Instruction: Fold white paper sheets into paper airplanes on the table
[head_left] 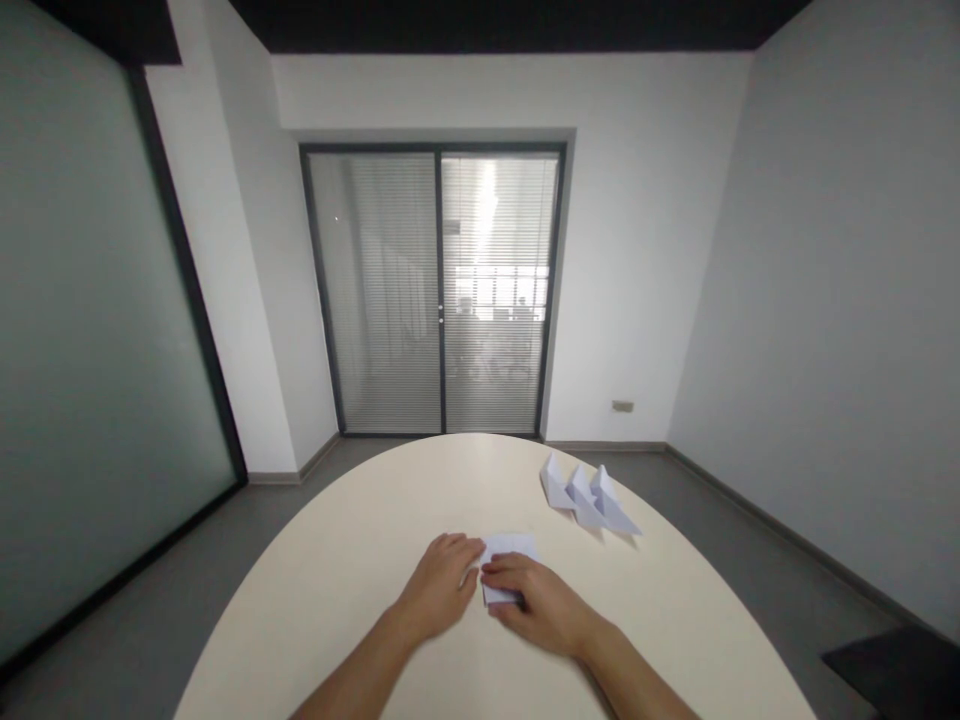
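A small folded sheet of white paper (511, 543) lies on the table in front of me, its near part covered by my right hand. My right hand (536, 600) rests across the paper, fingers stretched over it towards its left side and thumb apart by the near edge. At the paper's left edge is my left hand (444, 585), palm down, fingers extended and fingertips at the paper's upper left corner. Neither hand visibly grips the sheet. Three folded white paper boats, left (556, 487), middle (585, 500) and right (613, 503), stand close together farther back on the right.
The cream table (345, 560) has a rounded far edge. Beyond it are a glass door with blinds (442, 300) and white walls. A frosted glass panel (97, 330) stands at the left. A dark flat object (900, 665) shows at the lower right.
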